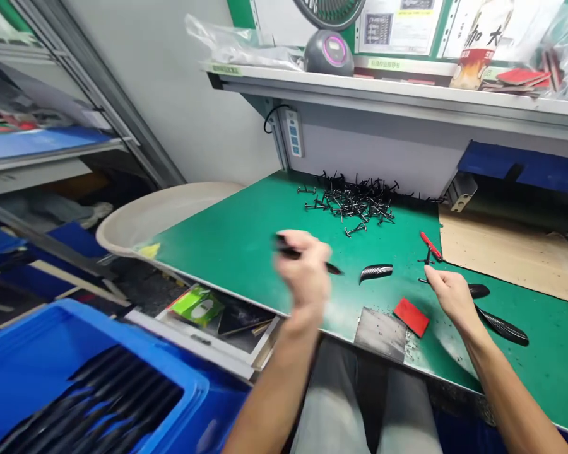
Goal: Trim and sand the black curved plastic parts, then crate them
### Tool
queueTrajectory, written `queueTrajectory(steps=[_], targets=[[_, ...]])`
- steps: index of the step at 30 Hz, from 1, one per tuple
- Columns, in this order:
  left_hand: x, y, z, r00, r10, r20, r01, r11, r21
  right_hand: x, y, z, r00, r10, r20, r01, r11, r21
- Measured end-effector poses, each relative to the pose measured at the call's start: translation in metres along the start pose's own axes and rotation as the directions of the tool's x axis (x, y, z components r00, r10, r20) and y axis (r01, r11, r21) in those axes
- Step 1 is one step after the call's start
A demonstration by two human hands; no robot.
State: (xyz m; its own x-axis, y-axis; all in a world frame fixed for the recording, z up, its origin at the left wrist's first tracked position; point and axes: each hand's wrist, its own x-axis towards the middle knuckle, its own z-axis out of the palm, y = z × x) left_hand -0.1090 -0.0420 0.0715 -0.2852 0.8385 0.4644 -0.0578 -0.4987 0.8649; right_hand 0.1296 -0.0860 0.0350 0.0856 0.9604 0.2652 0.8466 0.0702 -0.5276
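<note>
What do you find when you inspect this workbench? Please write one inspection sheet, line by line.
Surface: green bench mat, with small specks near the front edge.
Job's things: left hand, blurred, grips a long dark curved piece; right hand is nearest a black ribbed curved piece.
Clutter: heap of small black metal pins; red rectangular pad.
Grippers: nothing seen; bare hands only.
Cables: thin black cable beside white power strip.
Surroundings: blue plastic crate holding long black pieces.

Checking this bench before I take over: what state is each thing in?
left hand: blurred, gripping a black curved piece
right hand: fingers extended, nothing visibly held
black clips: loose heap on the green mat
striped black piece: lying on the mat, apart from both hands
red pad: lying flat
blue crate: holding black strips
</note>
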Motion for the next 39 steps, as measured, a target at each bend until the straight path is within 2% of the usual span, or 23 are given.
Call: queueTrajectory(steps=[1,3,4,5,6,7,8,9,10,11,13,14,16,18,20,22,24,26,29,31,34,36,39], targets=[[0.014,0.003,-0.01,0.997,0.012,-0.082,-0.016,0.999,-0.041,0.009,0.005,0.005,1.0,0.009,0.019,-0.009,1.0,-0.02],[0.029,0.008,-0.021,0.996,-0.024,-0.087,0.016,0.996,-0.093,0.036,0.008,0.015,0.998,0.023,0.065,-0.018,0.997,-0.071],[0.028,0.01,-0.022,0.997,-0.076,-0.013,0.074,0.991,-0.108,0.054,0.006,0.02,0.996,0.039,0.082,-0.03,0.994,-0.102],[0.023,0.012,-0.02,0.984,-0.14,0.108,0.152,0.982,-0.109,0.074,0.003,0.025,0.994,0.067,0.089,-0.054,0.989,-0.138],[0.015,0.016,-0.016,0.944,-0.202,0.26,0.233,0.968,-0.095,0.095,0.001,0.029,0.99,0.108,0.09,-0.091,0.98,-0.177],[0.004,0.02,-0.011,0.871,-0.253,0.422,0.305,0.95,-0.061,0.115,0.0,0.032,0.984,0.153,0.087,-0.131,0.967,-0.218],[-0.008,0.025,-0.007,0.773,-0.285,0.566,0.347,0.938,-0.002,0.133,0.001,0.033,0.976,0.203,0.083,-0.175,0.949,-0.262],[-0.019,0.03,-0.006,0.675,-0.301,0.673,0.34,0.937,0.078,0.147,0.006,0.034,0.965,0.253,0.077,-0.218,0.926,-0.307],[-0.03,0.033,-0.007,0.6,-0.303,0.74,0.278,0.947,0.162,0.157,0.013,0.033,0.952,0.297,0.07,-0.255,0.901,-0.351],[-0.039,0.036,-0.01,0.552,-0.289,0.782,0.168,0.957,0.235,0.163,0.022,0.031,0.94,0.334,0.065,-0.283,0.875,-0.392],[-0.056,0.034,-0.026,0.51,-0.199,0.837,-0.11,0.95,0.293,0.162,0.043,0.024,0.924,0.377,0.07,-0.307,0.836,-0.454],[-0.064,0.03,-0.036,0.487,-0.136,0.863,-0.23,0.933,0.277,0.159,0.052,0.021,0.921,0.382,0.077,-0.303,0.827,-0.473],[-0.077,0.016,-0.057,0.446,-0.043,0.894,-0.385,0.892,0.235,0.148,0.067,0.014,0.926,0.366,0.088,-0.281,0.826,-0.488],[-0.085,0.001,-0.075,0.476,0.022,0.879,-0.528,0.806,0.266,0.136,0.071,0.009,0.944,0.319,0.079,-0.246,0.845,-0.475],[-0.087,-0.011,-0.086,0.519,0.113,0.847,-0.686,0.647,0.334,0.12,0.063,0.002,0.965,0.253,0.073,-0.196,0.877,-0.438],[-0.083,-0.018,-0.093,0.515,0.209,0.831,-0.791,0.489,0.367,0.098,0.048,-0.006,0.978,0.178,0.104,-0.127,0.917,-0.377],[-0.076,-0.017,-0.096,0.485,0.281,0.828,-0.84,0.415,0.35,0.066,0.028,-0.016,0.979,0.098,0.177,-0.042,0.955,-0.294],[-0.071,-0.013,-0.098,0.441,0.359,0.822,-0.873,0.385,0.3,0.03,0.008,-0.024,0.953,-0.017,0.302,0.061,0.988,-0.139],[-0.071,-0.005,-0.099,0.384,0.429,0.818,-0.901,0.369,0.229,-0.019,-0.013,-0.03,0.85,-0.172,0.499,0.112,0.983,0.147],[-0.077,-0.003,-0.1,0.365,0.427,0.827,-0.903,0.377,0.204,-0.041,-0.017,-0.029,0.805,-0.169,0.569,0.046,0.974,0.224],[-0.087,-0.004,-0.1,0.337,0.409,0.848,-0.907,0.383,0.176,-0.056,-0.013,-0.021,0.811,-0.122,0.573,0.0,0.978,0.208],[-0.089,-0.004,-0.1,0.331,0.414,0.848,-0.912,0.372,0.174,-0.06,-0.012,-0.017,0.825,-0.164,0.541,0.068,0.979,0.193],[-0.086,0.001,-0.102,0.323,0.434,0.841,-0.922,0.345,0.176,-0.07,-0.024,-0.018,0.833,-0.307,0.46,0.243,0.95,0.194]])
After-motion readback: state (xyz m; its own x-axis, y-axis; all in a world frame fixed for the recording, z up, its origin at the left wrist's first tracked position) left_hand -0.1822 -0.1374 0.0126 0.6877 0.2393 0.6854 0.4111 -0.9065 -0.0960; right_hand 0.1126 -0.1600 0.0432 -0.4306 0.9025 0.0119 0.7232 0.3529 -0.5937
